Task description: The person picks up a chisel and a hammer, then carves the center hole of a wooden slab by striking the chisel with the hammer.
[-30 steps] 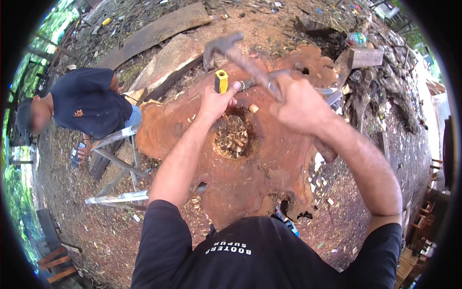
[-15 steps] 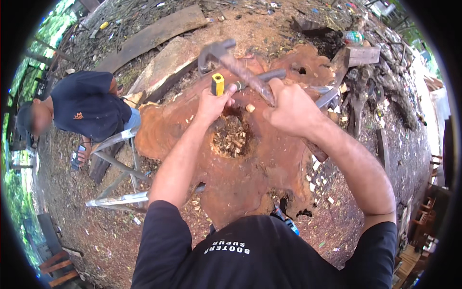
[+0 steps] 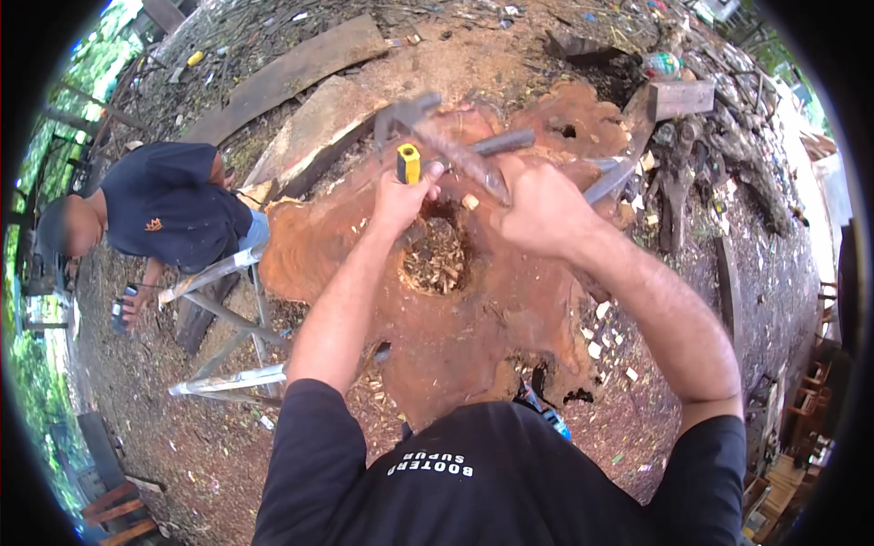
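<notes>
My left hand (image 3: 403,200) grips a yellow-and-black tool handle (image 3: 409,165), held upright over a reddish wooden slab (image 3: 473,337). My right hand (image 3: 546,209) is closed on a claw hammer (image 3: 464,159), blurred by motion, its head just above the yellow handle; whether they touch I cannot tell. A dark bar (image 3: 505,141) lies behind my left hand. Below my hands is a rough hollow (image 3: 432,259) full of chips, with a loose pale chip (image 3: 470,201) near its rim.
At the left a person (image 3: 173,209) in a dark shirt holds a black device, beside metal trestle legs (image 3: 218,305). Planks (image 3: 291,64) lie at the back. Tangled roots (image 3: 728,173) and a block (image 3: 683,98) are at the right. Chips litter the ground.
The hammer head has come lower toward the yellow handle, and my right hand moved slightly left. The other person's hand with the device has shifted downward and left.
</notes>
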### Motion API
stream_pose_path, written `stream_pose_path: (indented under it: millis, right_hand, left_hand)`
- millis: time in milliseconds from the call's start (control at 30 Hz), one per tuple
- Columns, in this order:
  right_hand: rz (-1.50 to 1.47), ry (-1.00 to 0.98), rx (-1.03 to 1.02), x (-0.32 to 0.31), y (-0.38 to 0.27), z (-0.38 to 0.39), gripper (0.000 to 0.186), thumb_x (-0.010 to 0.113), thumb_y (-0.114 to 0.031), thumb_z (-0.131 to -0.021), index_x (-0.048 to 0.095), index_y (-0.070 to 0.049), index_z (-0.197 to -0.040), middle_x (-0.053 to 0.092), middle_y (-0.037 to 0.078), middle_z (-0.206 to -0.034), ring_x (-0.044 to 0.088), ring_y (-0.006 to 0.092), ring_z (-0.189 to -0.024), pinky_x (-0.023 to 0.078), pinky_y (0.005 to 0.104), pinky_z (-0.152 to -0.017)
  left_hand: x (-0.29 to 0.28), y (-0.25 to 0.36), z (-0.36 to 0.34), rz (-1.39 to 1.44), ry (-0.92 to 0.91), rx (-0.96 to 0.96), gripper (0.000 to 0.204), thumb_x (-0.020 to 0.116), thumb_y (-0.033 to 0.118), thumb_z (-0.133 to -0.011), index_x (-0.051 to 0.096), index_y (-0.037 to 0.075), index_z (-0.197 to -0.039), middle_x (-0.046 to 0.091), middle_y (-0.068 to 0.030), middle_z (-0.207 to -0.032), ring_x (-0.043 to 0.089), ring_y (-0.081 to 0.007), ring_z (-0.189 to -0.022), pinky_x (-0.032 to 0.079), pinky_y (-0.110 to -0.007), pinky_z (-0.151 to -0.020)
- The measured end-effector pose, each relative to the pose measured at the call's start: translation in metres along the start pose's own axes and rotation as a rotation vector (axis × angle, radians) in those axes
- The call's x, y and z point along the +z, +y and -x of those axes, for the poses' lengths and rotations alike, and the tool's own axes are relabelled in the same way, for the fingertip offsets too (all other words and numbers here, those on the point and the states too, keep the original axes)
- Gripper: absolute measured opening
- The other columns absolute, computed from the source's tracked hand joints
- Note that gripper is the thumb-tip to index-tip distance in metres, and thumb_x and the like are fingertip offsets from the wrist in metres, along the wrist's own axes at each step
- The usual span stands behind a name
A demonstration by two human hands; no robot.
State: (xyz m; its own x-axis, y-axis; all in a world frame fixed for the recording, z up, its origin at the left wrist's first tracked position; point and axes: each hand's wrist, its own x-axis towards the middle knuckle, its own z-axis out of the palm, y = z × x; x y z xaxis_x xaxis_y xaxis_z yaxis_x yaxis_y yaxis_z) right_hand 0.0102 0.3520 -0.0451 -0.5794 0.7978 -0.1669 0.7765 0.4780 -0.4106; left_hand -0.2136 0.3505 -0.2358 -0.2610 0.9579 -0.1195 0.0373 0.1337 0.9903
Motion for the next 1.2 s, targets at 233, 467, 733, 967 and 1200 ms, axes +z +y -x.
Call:
stream_pose_path:
  millis: [233,467,733,967,1200]
  right_hand:
    - [-0.399,0.661,-0.157,-0.079,-0.048,0.024,0.024,0.060,-0.011,-0.083,0.052,0.004,-0.100,0.063,0.016,-0.072,0.065,0.0234,-0.062,0.054,0.0364,-0.056]
    - [0.029,-0.061,0.087,0.028,0.001,0.007,0.036,0.061,-0.019,-0.082,0.051,0.008,-0.104,0.068,0.032,-0.083,0.070,0.0473,-0.081,0.056,0.0533,-0.077]
    - [-0.444,0.155,0.314,0.054,0.052,0.098,0.036,0.063,-0.014,-0.077,0.054,0.006,-0.105,0.065,0.026,-0.076,0.067,0.0404,-0.072,0.054,0.0468,-0.069]
    - [-0.797,0.067,0.598,0.140,0.104,0.190,0.047,0.061,-0.015,-0.077,0.055,0.007,-0.118,0.068,0.024,-0.087,0.068,0.0332,-0.078,0.054,0.0420,-0.075]
    - [-0.856,0.088,0.585,0.146,0.098,0.201,0.031,0.059,-0.007,-0.079,0.055,0.003,-0.107,0.058,0.007,-0.067,0.054,0.0148,-0.045,0.045,0.0323,-0.042]
  left_hand:
    - [-0.011,0.003,0.006,-0.043,0.009,-0.011,0.035,0.078,0.038,-0.090,0.072,0.004,-0.081,0.071,-0.0027,-0.069,0.065,-0.0083,-0.064,0.051,-0.026,-0.061]
    - [-0.007,-0.010,0.002,0.035,-0.016,0.080,0.035,0.079,0.038,-0.089,0.072,0.005,-0.080,0.070,-0.0015,-0.070,0.064,-0.0092,-0.065,0.050,-0.026,-0.062]
    - [-0.009,0.071,0.019,0.051,-0.066,0.285,0.036,0.079,0.038,-0.087,0.065,0.006,-0.080,0.069,-0.0023,-0.081,0.064,-0.0102,-0.079,0.050,-0.029,-0.075]
    - [0.009,0.073,-0.014,-0.181,0.116,0.238,0.050,0.069,0.043,-0.095,0.057,0.007,-0.063,0.055,0.0012,-0.052,0.052,-0.0086,-0.044,0.040,-0.027,-0.043]
    - [0.013,0.074,-0.027,-0.228,0.230,0.176,0.048,0.069,0.038,-0.094,0.058,0.004,-0.061,0.055,-0.0020,-0.050,0.054,-0.0115,-0.042,0.041,-0.030,-0.043]
